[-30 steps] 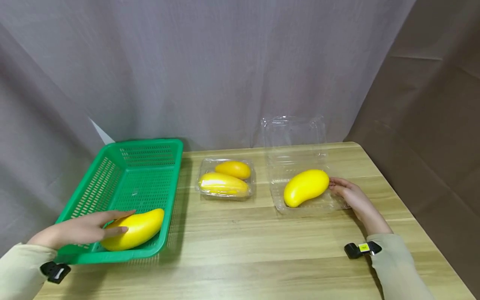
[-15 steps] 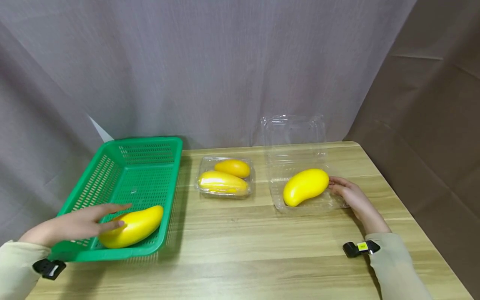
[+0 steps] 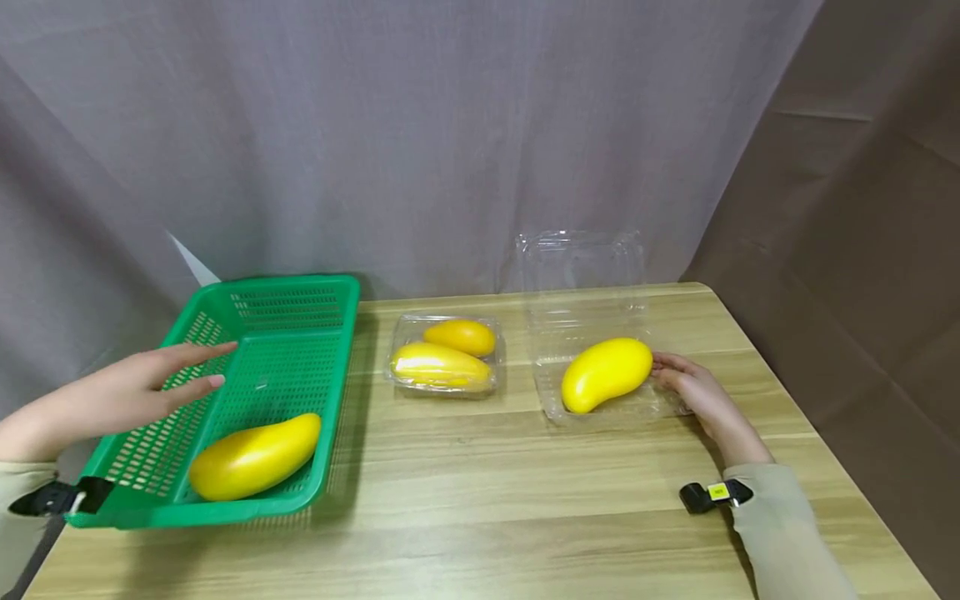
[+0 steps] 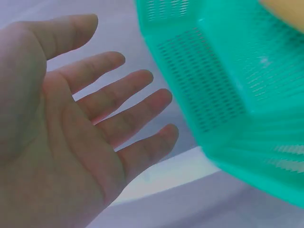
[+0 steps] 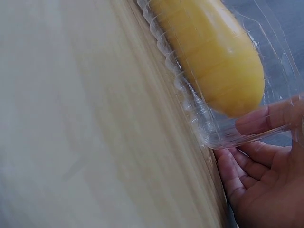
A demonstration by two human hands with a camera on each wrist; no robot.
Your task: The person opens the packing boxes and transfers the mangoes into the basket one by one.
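Observation:
My left hand [image 3: 127, 392] hovers over the left side of a green plastic basket [image 3: 341, 400], fingers stretched out and holding nothing. A yellow mango [image 3: 255, 458] lies in the basket's near end, below that hand. In the left wrist view the bare palm [image 4: 71, 142] faces the camera beside the basket wall [image 4: 199, 80]. My right hand [image 3: 705, 396] pinches the right wall of a clear plastic clamshell box [image 3: 551, 400], thumb inside and the other fingers outside. The box's lid [image 3: 585, 258] stands raised at the back. Another mango [image 3: 607, 375] lies in it, close to my right thumb [image 5: 256, 121].
Between the basket and the raised-lid box sits a second clear box [image 3: 393, 367] with its lid down over two mangoes [image 3: 442, 367]. All stand on a wood-grain table [image 3: 480, 500]. A grey curtain [image 3: 420, 150] hangs behind, and a brown cloth [image 3: 847, 250] at the right.
My left hand has let go of the mango in the basket, lifted off it and moved up and left. The right hand keeps its place at the box.

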